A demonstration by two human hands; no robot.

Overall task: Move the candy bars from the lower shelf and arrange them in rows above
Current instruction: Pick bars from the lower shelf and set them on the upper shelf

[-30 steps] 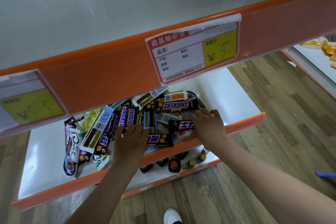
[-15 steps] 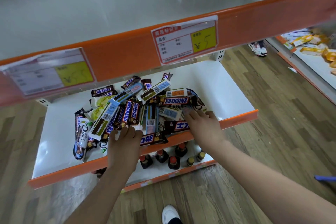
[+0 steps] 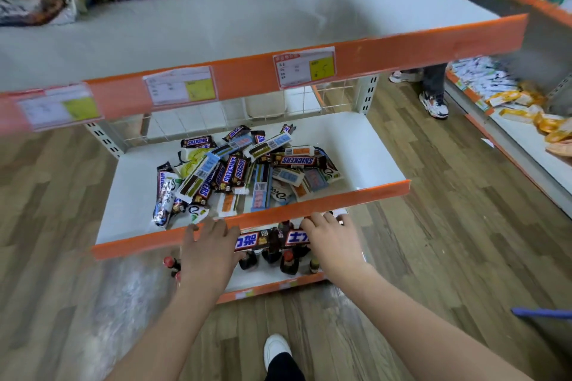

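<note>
At lower centre, the left hand [image 3: 208, 252] and right hand [image 3: 332, 240] each grip one Snickers bar: left bar [image 3: 250, 241], right bar [image 3: 296, 238].

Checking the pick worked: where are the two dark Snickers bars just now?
In the head view, low centre: the two bars are held between the left hand and right hand, just outside the lower shelf's orange lip.

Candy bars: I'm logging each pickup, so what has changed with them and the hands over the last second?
Both hands drew back out of the pile toward the person. The left hand and right hand now each hold a dark bar: left bar, right bar, in front of the lower shelf's orange edge. The pile lies as before.
</note>
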